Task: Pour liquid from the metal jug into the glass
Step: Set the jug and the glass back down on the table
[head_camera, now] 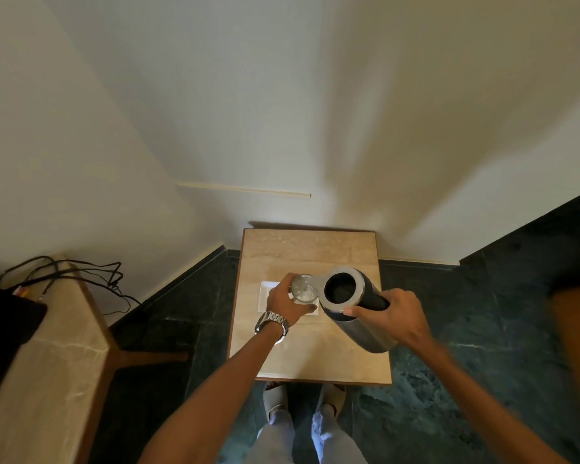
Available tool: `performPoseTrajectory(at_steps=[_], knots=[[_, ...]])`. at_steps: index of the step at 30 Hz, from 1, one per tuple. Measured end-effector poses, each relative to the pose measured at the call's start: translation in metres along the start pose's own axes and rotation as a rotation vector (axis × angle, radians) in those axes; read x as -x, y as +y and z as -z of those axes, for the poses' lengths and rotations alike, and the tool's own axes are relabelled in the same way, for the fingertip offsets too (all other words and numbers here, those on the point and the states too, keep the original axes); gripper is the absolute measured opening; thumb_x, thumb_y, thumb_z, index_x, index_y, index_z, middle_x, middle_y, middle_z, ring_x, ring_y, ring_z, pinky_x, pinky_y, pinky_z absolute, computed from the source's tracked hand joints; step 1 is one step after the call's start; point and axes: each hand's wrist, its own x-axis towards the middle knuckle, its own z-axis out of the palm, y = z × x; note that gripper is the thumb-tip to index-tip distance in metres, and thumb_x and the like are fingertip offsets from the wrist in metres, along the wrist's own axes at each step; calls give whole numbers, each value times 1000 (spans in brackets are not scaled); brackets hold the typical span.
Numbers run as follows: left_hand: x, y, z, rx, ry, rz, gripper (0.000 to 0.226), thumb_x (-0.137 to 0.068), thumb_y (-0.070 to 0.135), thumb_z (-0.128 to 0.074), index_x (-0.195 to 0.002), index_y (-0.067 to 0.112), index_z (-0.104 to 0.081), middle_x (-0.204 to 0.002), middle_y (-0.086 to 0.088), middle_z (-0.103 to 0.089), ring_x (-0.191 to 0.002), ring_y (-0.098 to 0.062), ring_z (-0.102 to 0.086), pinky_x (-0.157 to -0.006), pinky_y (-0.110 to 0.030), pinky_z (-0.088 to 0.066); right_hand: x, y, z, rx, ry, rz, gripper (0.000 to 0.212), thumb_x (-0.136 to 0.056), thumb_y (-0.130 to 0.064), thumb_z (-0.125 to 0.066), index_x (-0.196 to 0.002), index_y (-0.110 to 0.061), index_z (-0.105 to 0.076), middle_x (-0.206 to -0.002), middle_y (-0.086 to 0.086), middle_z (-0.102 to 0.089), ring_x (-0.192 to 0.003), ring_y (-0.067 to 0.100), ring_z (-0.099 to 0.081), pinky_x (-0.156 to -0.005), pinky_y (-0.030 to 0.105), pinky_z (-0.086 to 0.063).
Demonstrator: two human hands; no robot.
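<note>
A clear glass (304,288) stands on a white square plate (265,298) on a small stone-topped table (310,249). My left hand (283,301), with a metal watch on its wrist, is wrapped around the glass from the left. My right hand (387,314) grips the black handle of the metal jug (355,308). The jug is tilted to the left, its spout over the rim of the glass and its dark open mouth facing me. Clear liquid shows inside the glass.
The table stands against a white wall, on a dark green stone floor (482,329). A long stone-topped bench (47,363) with black cables (81,272) and a dark object runs along the left. My feet (302,400) stand at the table's near edge.
</note>
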Motion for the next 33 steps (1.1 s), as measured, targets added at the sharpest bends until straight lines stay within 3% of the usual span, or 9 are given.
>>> performPoseTrajectory(at_steps=[6, 11, 15, 19, 22, 24, 26, 31, 33], knots=[[-36, -35, -27, 14, 40, -10, 72, -57, 18, -98, -120, 22, -64, -100, 15, -66, -97, -13, -65, -72, -10, -51, -7, 35, -51, -390, 189, -44, 59, -42, -85, -75, -49, -27, -64, -44, -16, -63, -45, -1, -62, -39, 12, -42], [-65, -69, -43, 73, 128, 39, 69, -54, 24, -98, -114, 30, -64, -102, 17, -70, -96, -8, -67, -77, -18, -55, -27, 47, -83, -538, 381, -2, 34, -54, -62, -87, -48, -38, -64, -43, -21, -58, -42, -2, -57, -41, 7, -41], [-107, -133, -65, 94, 197, 83, 67, -51, 24, -97, -106, 40, -63, -97, 26, -70, -92, 13, -64, -64, -6, -51, -71, 83, -137, -654, 535, 0, 45, -61, -59, -87, -50, -27, -57, -42, -12, -51, -39, 7, -45, -40, 12, -38], [-142, -180, -77, 81, 240, 79, 67, -50, 17, -98, -98, 48, -62, -97, 25, -68, -92, 10, -62, -64, -3, -48, -105, 105, -178, -722, 668, 28, 37, -68, -43, -91, -52, -38, -59, -49, -16, -57, -44, 4, -52, -46, 6, -40], [-168, -214, -88, 56, 266, 69, 68, -50, 14, -98, -105, 37, -64, -99, 19, -68, -90, -2, -64, -63, -1, -46, -131, 122, -205, -746, 737, 37, 38, -71, -40, -92, -54, -40, -57, -49, -17, -56, -45, 5, -51, -49, 6, -41], [-178, -230, -93, 40, 283, 66, 70, -51, 14, -99, -111, 27, -65, -103, 10, -69, -94, -13, -63, -70, -8, -45, -143, 129, -218, -782, 781, 24, 37, -72, -38, -92, -57, -37, -58, -49, -17, -55, -46, 6, -50, -52, 9, -42], [-186, -245, -101, 26, 294, 79, 71, -50, 15, -99, -111, 26, -65, -101, 12, -68, -94, -13, -62, -73, -12, -44, -154, 135, -231, -795, 818, 7, 34, -72, -37, -91, -59, -28, -61, -49, -19, -56, -48, 6, -51, -54, 12, -44], [-193, -264, -113, -17, 312, 93, 68, -49, 20, -98, -107, 31, -64, -93, 24, -65, -87, 19, -59, -71, -7, -42, -169, 138, -253, -821, 867, -24, 38, -71, -45, -89, -58, -26, -60, -49, -17, -55, -48, 7, -48, -53, 16, -44], [-193, -265, -115, -27, 321, 85, 68, -49, 23, -98, -107, 31, -63, -93, 25, -65, -87, 22, -58, -68, 0, -40, -171, 138, -258, -825, 882, -26, 39, -71, -49, -88, -58, -25, -60, -49, -17, -55, -48, 7, -49, -54, 17, -44]])
